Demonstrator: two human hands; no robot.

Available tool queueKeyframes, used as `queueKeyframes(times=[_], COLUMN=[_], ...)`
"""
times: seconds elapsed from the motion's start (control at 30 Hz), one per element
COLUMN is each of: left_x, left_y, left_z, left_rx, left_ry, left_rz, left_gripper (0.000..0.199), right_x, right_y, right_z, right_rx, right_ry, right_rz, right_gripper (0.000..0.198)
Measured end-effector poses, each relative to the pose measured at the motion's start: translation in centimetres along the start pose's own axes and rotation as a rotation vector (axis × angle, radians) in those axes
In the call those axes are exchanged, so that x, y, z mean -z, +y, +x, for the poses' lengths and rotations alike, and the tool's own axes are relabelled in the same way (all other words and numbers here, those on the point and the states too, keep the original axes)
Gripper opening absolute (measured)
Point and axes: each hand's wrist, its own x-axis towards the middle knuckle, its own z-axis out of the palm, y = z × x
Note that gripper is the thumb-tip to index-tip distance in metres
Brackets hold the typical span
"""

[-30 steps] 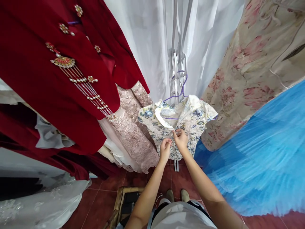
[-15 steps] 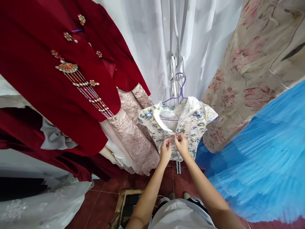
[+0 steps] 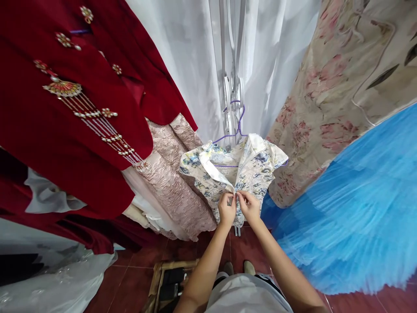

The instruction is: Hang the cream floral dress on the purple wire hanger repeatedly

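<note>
A short-sleeved floral dress (image 3: 208, 180), cream with blue and yellow flowers, hangs on a purple hanger (image 3: 240, 117) in front of me. Its neckline gapes in a V above my hands. My left hand (image 3: 227, 208) pinches the left front edge at the bottom of that V. Close beside it, my right hand (image 3: 249, 205) pinches the opposite edge, fingertips nearly touching those of the left. Whatever fastening lies between the fingertips is too small to make out. The lower part of the dress is partly hidden behind my hands.
A red velvet garment (image 3: 97, 174) with beaded ornaments and a pink brocade garment (image 3: 182, 195) hang at left. White curtains (image 3: 270, 56) are behind. On the right hang a beige floral fabric (image 3: 306, 130) and blue tulle (image 3: 352, 217). A wooden-framed piece (image 3: 155, 282) stands on the floor.
Both hands have come together at the bottom of the neckline, and the left now grips the edge too. The view has shifted slightly to the right.
</note>
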Motion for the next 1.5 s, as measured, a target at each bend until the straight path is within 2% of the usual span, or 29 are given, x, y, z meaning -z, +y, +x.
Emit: queueKeyframes(times=[0.17, 0.33, 0.43, 0.53, 0.73, 0.8, 0.9, 1.0, 1.03, 1.1, 1.17, 1.23, 1.3, 1.4, 1.5], left_x=[0.5, 0.5, 0.3, 0.4, 1.1, 1.6, 3.0, 5.1, 5.7, 6.6, 7.0, 7.0, 6.7, 6.0, 5.9], left_y=[1.2, 2.0, 2.2, 2.1, 1.5, 1.4, 2.8, 7.1, 9.1, 12.9, 16.0, 17.7, 18.2, 18.2, 18.5], left_z=[-1.5, -2.9, -3.2, -3.1, -3.3, -2.7, 0.1, 5.4, 7.5, 11.6, 14.9, 16.9, 17.7, 17.6, 17.5], left_rx=[-0.004, 0.008, 0.020, 0.031, -0.002, -0.027, -0.126, -0.380, -0.485, -0.664, -0.794, -0.836, -0.822, -0.787, -0.736], left_ry=[-0.024, -0.092, -0.097, -0.116, -0.283, -0.272, -0.131, 0.061, 0.085, 0.040, -0.097, -0.242, -0.314, -0.271, -0.140], left_rz=[0.026, 0.012, 0.014, 0.033, 0.087, 0.099, 0.106, 0.128, 0.144, 0.235, 0.377, 0.475, 0.495, 0.431, 0.342], left_gripper=[0.017, 0.021, 0.023, 0.023, 0.022, 0.022, 0.016, 0.022, 0.025, 0.030, 0.027, 0.019, 0.016, 0.014, 0.013], right_x=[1.7, 3.1, 3.1, 2.7, 2.3, 2.5, 3.0, 3.4, 3.5, 3.6, 3.7, 3.6, 3.3, 2.5, 1.5], right_y=[-1.7, -6.6, -8.7, -9.2, -9.4, -9.7, -9.8, -9.7, -9.7, -9.8, -9.9, -9.9, -9.6, -8.6, -7.2], right_z=[3.6, 11.1, 14.2, 15.0, 15.3, 15.5, 15.4, 15.1, 15.1, 15.1, 15.2, 15.3, 15.4, 15.6, 15.5], right_rx=[0.165, 0.353, 0.478, 0.529, 0.475, 0.493, 0.545, 0.596, 0.610, 0.630, 0.642, 0.675, 0.747, 0.854, 0.937], right_ry=[0.057, 0.155, 0.184, 0.213, 0.292, 0.282, 0.272, 0.294, 0.296, 0.287, 0.272, 0.262, 0.260, 0.266, 0.245], right_rz=[-0.003, -0.071, -0.047, -0.008, 0.085, 0.099, 0.113, 0.105, 0.101, 0.089, 0.065, 0.039, 0.007, -0.094, -0.195], right_gripper=[0.030, 0.029, 0.025, 0.019, 0.018, 0.017, 0.014, 0.011, 0.011, 0.012, 0.013, 0.011, 0.012, 0.022, 0.029])
